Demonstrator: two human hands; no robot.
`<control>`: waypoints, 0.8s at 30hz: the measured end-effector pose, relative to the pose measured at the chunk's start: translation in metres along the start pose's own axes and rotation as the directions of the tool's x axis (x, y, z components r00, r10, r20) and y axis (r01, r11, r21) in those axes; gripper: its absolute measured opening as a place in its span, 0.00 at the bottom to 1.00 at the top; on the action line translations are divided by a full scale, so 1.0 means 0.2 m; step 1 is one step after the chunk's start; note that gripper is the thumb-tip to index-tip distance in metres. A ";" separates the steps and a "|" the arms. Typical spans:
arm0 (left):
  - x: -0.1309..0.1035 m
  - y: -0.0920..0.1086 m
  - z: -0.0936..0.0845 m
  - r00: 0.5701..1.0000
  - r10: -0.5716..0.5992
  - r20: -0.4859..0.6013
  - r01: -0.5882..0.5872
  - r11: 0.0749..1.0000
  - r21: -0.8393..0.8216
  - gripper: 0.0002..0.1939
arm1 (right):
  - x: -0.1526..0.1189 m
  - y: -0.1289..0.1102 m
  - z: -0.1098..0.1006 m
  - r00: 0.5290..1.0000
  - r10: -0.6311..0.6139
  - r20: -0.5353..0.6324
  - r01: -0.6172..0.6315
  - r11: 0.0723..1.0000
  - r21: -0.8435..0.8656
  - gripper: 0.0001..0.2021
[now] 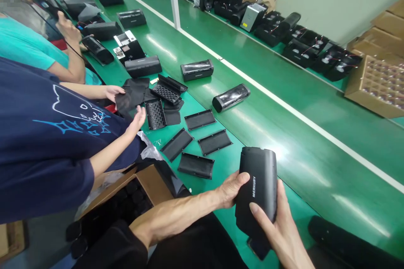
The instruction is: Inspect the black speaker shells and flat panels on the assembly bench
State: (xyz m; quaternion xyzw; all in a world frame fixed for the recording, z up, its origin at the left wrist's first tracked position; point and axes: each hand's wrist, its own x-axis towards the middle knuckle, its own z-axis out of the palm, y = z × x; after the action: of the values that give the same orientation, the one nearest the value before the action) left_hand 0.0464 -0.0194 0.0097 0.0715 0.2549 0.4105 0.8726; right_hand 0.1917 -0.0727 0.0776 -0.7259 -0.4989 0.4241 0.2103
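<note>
A black speaker housing [258, 176] marked MERKURY stands on end between my two hands, its lettering running up the side. My left hand [232, 188] grips its left edge, thumb on the front. On the right side, my right hand [279, 229] wraps round the lower part with the thumb across the front. Beyond it lie several black curved panels, among them one [195, 165] close to my left forearm. Partly hidden below the housing is a small dark object [259, 249].
A co-worker's hands [137, 119] are at black sheets [131, 96] and perforated grilles [156, 114] on the left. Speakers [231, 97] lie along the green bench [284, 130]. A carton of black parts [154, 185] stands lower left; a divided box [378, 88] is far right.
</note>
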 end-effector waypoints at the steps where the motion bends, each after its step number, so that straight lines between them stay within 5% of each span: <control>1: 0.01 0.00 0.00 1.000 -0.006 -0.027 0.006 1.000 0.002 0.46 | 0.02 0.00 -0.01 1.000 0.027 0.013 -0.027 1.000 -0.009 0.56; 5: 0.03 0.00 -0.01 0.981 0.057 -0.188 -0.053 0.998 0.026 0.42 | 0.05 0.02 -0.05 0.997 0.036 0.063 -0.037 0.999 0.018 0.54; 8: 0.06 -0.01 0.01 0.932 0.161 -0.324 -0.154 0.987 0.048 0.41 | -0.02 0.04 0.05 0.992 -0.017 -0.126 0.028 0.996 0.084 0.57; 12: 0.07 -0.03 0.02 0.881 0.228 -0.414 -0.203 0.974 0.104 0.42 | -0.10 0.05 0.23 0.907 0.050 -0.417 0.019 0.987 0.160 0.55; 15: 0.03 0.07 -0.04 0.919 0.120 -0.376 -0.054 0.982 0.181 0.45 | -0.11 0.08 0.23 0.869 0.071 -0.490 0.036 0.978 0.205 0.46; 17: -0.02 0.22 -0.10 0.949 0.082 -0.304 0.014 0.954 0.301 0.48 | -0.14 0.13 0.16 0.900 0.081 -0.427 0.038 0.964 0.262 0.45; 19: -0.05 0.41 -0.14 0.976 0.146 -0.159 -0.048 0.864 0.501 0.55 | -0.21 0.17 0.11 0.940 0.121 -0.319 -0.009 0.944 0.330 0.43; 22: -0.06 0.61 -0.15 0.997 -0.063 0.050 0.007 0.694 0.720 0.55 | -0.29 0.20 0.08 0.968 0.165 -0.191 -0.072 0.906 0.418 0.41; 24: -0.06 0.63 -0.15 0.983 -0.172 0.061 0.065 0.644 0.762 0.51 | -0.30 0.21 0.10 0.967 0.201 -0.156 -0.103 0.868 0.485 0.40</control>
State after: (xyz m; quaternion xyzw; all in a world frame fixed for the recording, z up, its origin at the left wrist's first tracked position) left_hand -0.0603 0.0509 0.0299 0.4380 0.3504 0.2033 0.8025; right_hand 0.1892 -0.1473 0.0599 -0.7288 -0.2974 0.4726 0.3963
